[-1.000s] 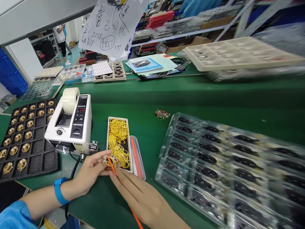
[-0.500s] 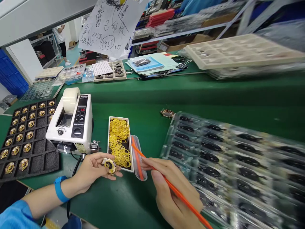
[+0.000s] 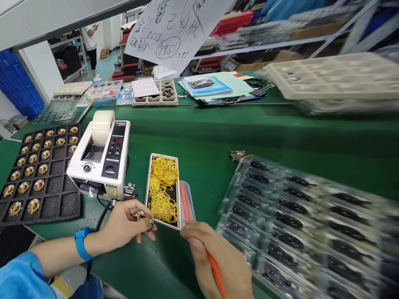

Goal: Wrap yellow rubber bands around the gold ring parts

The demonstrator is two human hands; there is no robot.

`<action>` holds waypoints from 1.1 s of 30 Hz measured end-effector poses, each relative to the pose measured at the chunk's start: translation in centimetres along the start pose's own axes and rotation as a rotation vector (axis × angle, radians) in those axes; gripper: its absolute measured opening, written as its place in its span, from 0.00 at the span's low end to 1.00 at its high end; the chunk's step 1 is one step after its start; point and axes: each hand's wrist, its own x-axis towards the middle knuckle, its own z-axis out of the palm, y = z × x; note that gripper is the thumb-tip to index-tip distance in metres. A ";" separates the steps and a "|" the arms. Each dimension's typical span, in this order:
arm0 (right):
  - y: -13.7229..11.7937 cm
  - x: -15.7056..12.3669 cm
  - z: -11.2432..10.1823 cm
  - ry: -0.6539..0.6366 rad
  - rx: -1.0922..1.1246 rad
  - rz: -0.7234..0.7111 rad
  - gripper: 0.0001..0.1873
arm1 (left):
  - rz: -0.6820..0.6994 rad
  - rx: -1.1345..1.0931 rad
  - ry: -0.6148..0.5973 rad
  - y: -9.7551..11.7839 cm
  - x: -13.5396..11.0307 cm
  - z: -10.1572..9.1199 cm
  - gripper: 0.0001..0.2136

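My left hand (image 3: pixel 124 226) is closed round a small round gold part (image 3: pixel 142 217), held just left of a narrow white box of yellow rings (image 3: pixel 163 191). My right hand (image 3: pixel 222 263) grips a thin orange stick (image 3: pixel 215 274) near the bottom edge, in front of a clear plastic case (image 3: pixel 187 201) that lies against the box. A blue band (image 3: pixel 81 244) is on my left wrist.
A white tape dispenser (image 3: pixel 101 160) stands left of the box. A black foam tray (image 3: pixel 37 174) with several gold parts lies at far left. Clear blister trays of dark parts (image 3: pixel 305 224) fill the right. Beige trays (image 3: pixel 333 74), papers (image 3: pixel 215 85) and a hanging handwritten sheet (image 3: pixel 177 29) are behind.
My right hand drew back from the gold part toward the bottom, turning the orange stick so it points down. My left hand curled more tightly round the part. The view shifted slightly left.
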 end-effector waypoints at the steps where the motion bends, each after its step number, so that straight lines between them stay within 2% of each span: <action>1: -0.3 0.1 0.2 -0.032 -0.004 -0.020 0.11 | 0.004 0.000 0.014 0.1 0.0 0.1 0.15; 4: -1.0 0.4 1.2 -0.063 -0.061 -0.032 0.10 | 0.027 -0.001 0.051 0.3 -0.2 0.4 0.14; 8: -1.0 0.9 2.7 -0.014 -0.036 0.040 0.07 | 0.099 0.032 0.069 0.3 -0.6 0.7 0.16; 14: -0.3 1.3 3.8 -0.025 -0.064 0.145 0.08 | 0.183 0.055 -0.011 -1.1 -1.0 0.7 0.20; 20: -0.1 1.7 4.1 -0.070 -0.067 0.200 0.08 | 0.208 0.349 0.001 -1.0 -1.3 0.4 0.22; 25: -1.0 2.5 3.4 -0.148 0.151 0.258 0.08 | 0.194 0.304 0.045 -1.0 -0.8 0.3 0.22; 28: -1.2 3.2 2.2 -0.235 0.379 0.382 0.09 | 0.225 0.197 0.078 -1.1 -0.3 0.4 0.21; 31: 0.1 4.1 0.9 -0.281 0.497 0.550 0.14 | 0.236 0.062 0.098 -0.9 0.2 0.4 0.18; 33: 1.7 4.5 0.5 -0.292 0.409 0.631 0.16 | 0.230 -0.006 0.100 -0.5 0.5 0.2 0.16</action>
